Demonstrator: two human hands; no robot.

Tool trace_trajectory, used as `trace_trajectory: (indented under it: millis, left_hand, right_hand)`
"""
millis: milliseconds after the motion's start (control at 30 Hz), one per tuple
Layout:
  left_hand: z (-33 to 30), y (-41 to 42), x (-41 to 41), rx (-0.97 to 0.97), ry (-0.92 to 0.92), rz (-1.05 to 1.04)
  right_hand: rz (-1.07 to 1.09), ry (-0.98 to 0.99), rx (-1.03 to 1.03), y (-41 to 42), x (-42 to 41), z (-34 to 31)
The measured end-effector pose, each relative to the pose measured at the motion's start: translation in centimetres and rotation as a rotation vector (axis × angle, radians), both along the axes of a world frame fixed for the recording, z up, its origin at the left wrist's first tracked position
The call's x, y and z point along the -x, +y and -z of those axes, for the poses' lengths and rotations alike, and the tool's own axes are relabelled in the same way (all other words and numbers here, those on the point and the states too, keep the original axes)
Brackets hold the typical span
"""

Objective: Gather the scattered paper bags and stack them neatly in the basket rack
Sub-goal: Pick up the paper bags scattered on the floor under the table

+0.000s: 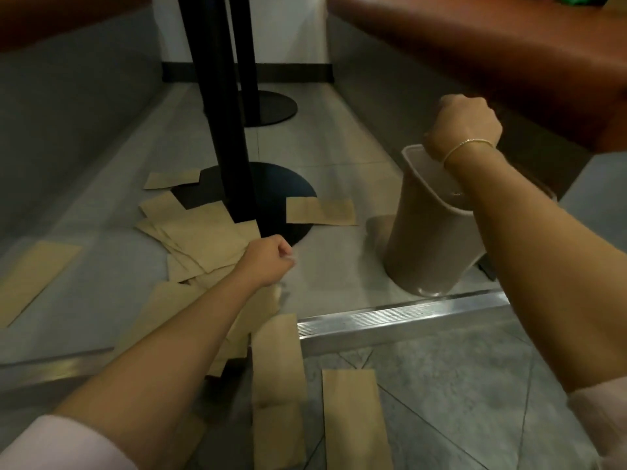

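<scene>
L hand (268, 262) fisted over paper bags (207, 239), fingers curled; R hand (463, 127) fingers clamped on basket (427, 225) rim.

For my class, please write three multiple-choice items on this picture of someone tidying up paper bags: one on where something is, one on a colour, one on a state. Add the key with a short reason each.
1. Where do most of the paper bags lie?
A. On the floor around the table base
B. On the bench seat
C. Inside the basket

2. What colour is the table post?
A. White
B. Black
C. Red

3. How does the basket stand?
A. Upside down on the floor
B. Hanging on the wall
C. Tilted, held at its rim by the right hand

Key:
1 A: the bags are strewn over the tiled floor beside the round table base.
2 B: the post is dark black against the white wall.
3 C: the right hand grips the rim and the basket leans to one side; the left hand is closed into a fist above the bags.
</scene>
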State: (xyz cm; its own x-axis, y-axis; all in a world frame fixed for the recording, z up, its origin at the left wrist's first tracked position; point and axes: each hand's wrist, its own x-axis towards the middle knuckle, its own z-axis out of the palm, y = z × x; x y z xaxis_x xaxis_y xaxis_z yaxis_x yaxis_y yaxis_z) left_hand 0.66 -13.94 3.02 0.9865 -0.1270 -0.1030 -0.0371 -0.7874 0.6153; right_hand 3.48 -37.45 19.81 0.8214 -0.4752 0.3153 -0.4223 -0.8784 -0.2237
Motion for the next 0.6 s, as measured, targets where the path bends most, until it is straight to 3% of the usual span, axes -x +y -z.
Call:
trace_trajectory:
  millis: [133, 267, 400, 500, 600]
  left_hand:
    - [2.8, 0.4, 1.2, -0.084, 0.12, 0.046]
    - [5.6, 0.7, 2.4, -0.255, 0.227, 0.145]
    - [8.2, 0.7, 3.3, -0.389, 0.256, 0.226]
    - [9.8, 0.5, 3.8, -0.45, 0.239, 0.252]
    - [11.0, 0.8, 3.7, -0.51, 0.212, 0.307]
  right_hand:
    - [-0.238, 0.023, -0.049, 3.4, -0.2, 3.4]
    - [-0.466, 0.254, -0.123, 7.1, 1.1, 9.4]
    - [-0.691, 0.698, -0.094, 9.4, 3.6, 16.3]
    - [-0.693, 1.16, -0.029, 10.0, 6.1, 21.1]
    - [-0.672, 1.391, 0.06, 9.8, 8.2, 25.8]
